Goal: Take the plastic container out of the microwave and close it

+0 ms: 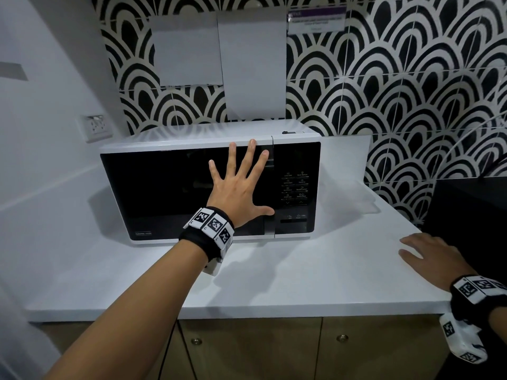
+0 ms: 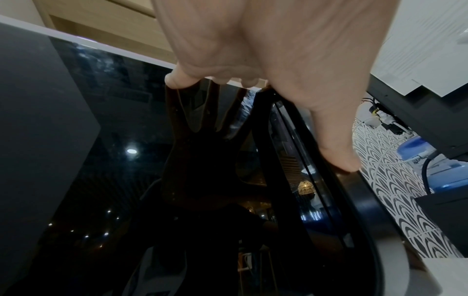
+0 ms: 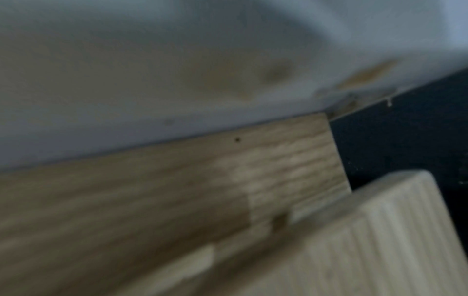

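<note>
A white microwave with a black glass door stands at the back of the white counter; the door is closed flat. My left hand lies spread on the door near its right edge, fingers straight, thumb toward the control panel. In the left wrist view the left hand presses the dark glass door, which mirrors it. My right hand rests flat on the counter's right end, holding nothing. No plastic container shows in any view.
A wall socket sits left of the microwave. Patterned black-and-white tiles back the counter, with white paper sheets stuck on them. A dark appliance stands at the right. Wooden cabinet doors lie below the counter; the right wrist view is blurred wood.
</note>
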A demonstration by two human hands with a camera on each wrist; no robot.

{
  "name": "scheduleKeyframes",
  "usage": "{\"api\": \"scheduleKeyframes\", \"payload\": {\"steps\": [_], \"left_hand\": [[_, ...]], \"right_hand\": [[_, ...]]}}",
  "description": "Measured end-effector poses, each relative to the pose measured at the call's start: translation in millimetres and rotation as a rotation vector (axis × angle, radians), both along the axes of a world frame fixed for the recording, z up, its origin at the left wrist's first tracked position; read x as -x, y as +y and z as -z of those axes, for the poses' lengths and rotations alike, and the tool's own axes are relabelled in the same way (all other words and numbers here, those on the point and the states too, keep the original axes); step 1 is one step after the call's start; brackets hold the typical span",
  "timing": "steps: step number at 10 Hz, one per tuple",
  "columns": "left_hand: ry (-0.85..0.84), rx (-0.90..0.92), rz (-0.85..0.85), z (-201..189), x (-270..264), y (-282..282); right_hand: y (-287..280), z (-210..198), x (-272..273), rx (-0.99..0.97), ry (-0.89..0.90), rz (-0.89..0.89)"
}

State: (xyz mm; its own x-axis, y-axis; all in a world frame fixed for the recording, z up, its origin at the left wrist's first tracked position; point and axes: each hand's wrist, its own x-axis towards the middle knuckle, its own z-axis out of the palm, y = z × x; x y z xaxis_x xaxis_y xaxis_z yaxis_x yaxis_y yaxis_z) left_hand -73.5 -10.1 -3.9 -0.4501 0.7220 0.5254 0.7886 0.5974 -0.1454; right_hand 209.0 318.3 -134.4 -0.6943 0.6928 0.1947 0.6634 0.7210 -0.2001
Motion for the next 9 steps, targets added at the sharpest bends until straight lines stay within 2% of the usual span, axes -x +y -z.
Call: {"api": "scheduleKeyframes", "payload": {"steps": [5, 6, 7, 8, 9], "left_hand": [[-0.002, 0.007, 0.006, -0.9, -0.1, 0.7], [0.017, -0.025, 0.022, -0.4, -0.8, 0.4], [0.075, -0.135, 0.084, -4.8, -0.9, 0.1], [0.149, -0.210, 0.117, -25.9, 3.3, 1.7], [0.119, -0.255, 0.132, -52.2, 8.5, 7.9]], "right_hand": [[-3.8, -1.6, -0.8, 0.009, 0.008, 0.003], [-0.6, 3.1, -3.8, 0.030, 0.015, 0.002], [0.9, 7.9, -3.1, 0.044, 0.026, 0.001], [4.5, 9.3, -1.4, 0.077, 0.057, 0.029], [4.6, 4.5, 5.1, 0.112, 0.097, 0.042]]}}
